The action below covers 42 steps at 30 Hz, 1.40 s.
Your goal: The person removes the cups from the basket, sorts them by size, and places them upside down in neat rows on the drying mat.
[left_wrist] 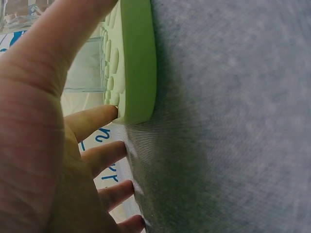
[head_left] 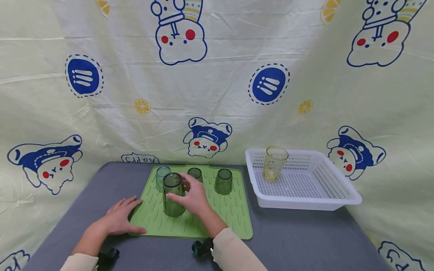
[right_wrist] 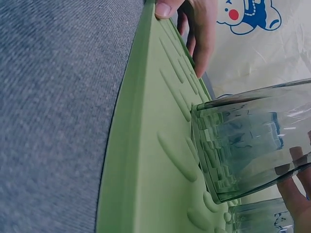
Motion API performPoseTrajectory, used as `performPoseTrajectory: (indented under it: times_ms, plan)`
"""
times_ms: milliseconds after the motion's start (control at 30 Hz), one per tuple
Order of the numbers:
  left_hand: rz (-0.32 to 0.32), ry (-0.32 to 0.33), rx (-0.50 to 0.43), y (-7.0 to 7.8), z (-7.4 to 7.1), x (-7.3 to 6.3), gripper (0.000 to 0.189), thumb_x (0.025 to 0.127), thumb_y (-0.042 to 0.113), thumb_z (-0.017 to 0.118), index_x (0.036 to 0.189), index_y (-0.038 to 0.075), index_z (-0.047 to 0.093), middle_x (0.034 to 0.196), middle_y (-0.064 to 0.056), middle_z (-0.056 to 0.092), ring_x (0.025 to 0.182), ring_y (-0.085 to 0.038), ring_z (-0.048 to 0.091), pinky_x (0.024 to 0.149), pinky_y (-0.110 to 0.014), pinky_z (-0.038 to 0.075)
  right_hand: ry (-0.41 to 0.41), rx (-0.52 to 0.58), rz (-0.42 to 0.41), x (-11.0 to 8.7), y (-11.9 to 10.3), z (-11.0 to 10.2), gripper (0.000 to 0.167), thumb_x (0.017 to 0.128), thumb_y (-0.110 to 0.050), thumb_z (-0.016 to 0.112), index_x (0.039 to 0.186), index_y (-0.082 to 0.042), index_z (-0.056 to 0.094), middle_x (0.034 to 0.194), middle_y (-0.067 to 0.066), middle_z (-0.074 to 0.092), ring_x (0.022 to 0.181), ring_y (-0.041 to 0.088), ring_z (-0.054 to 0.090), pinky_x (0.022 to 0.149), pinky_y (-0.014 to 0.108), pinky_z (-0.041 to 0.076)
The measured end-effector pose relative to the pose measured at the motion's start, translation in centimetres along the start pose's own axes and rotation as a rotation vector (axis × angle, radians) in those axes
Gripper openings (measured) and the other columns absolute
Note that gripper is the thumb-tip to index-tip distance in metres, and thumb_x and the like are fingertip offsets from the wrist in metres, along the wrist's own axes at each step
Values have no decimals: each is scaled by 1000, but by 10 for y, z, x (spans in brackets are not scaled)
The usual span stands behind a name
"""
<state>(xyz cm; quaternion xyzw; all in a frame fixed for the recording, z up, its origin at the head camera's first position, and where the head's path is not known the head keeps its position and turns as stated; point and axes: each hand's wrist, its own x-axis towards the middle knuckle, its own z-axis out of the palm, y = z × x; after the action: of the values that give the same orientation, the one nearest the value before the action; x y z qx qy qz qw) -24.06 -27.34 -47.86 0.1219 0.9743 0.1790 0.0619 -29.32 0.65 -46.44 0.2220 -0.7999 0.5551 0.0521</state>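
My right hand [head_left: 196, 195] grips a tall green glass [head_left: 173, 209] around its side, thumb in front and fingers behind. The glass is upright over the left middle of a green ribbed mat [head_left: 220, 222]; in the right wrist view its base meets the mat's ridges. At the mat's left edge my left hand [head_left: 119, 218] rests with fingers spread. Its thumb lies at the near corner and its fingertips reach the grey cloth. Behind the tall glass stand a pale blue glass [head_left: 161, 182] and a short green glass [head_left: 195, 173], both partly hidden. Another short green glass [head_left: 223, 182] stands to the right.
To the right of the mat sits a white perforated basket [head_left: 308, 203], with a yellowish clear glass [head_left: 274, 165] upright in its left part. Grey cloth [head_left: 288, 241] covers the table. A printed curtain [head_left: 223, 86] hangs behind it.
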Motion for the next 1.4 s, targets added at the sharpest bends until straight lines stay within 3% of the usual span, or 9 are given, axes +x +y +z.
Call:
performPoseTrajectory:
  times_ms: [600,933,1400]
  plan:
    - [7,-1,12,0,-2,0,106,70,62,85,150,4,48,156,-32,39,139,-65,31,103,-82,30,-14,32,30,0,-3,0,73,83,-36,87,147,-22,55,139,2,64,128,27,64,104,41,55]
    - [-7,-21,-1,-1,-2,0,105,71,63,84,151,5,48,157,-32,38,140,-65,29,103,-83,29,-9,107,75,-5,-2,0,73,83,-34,87,147,-18,55,139,5,66,132,24,61,111,43,50]
    - [10,10,12,-1,-1,-4,105,70,66,83,150,6,50,156,-31,40,140,-63,32,103,-82,30,-6,212,128,-15,10,2,75,83,-29,87,150,-19,53,145,6,61,137,25,56,115,44,46]
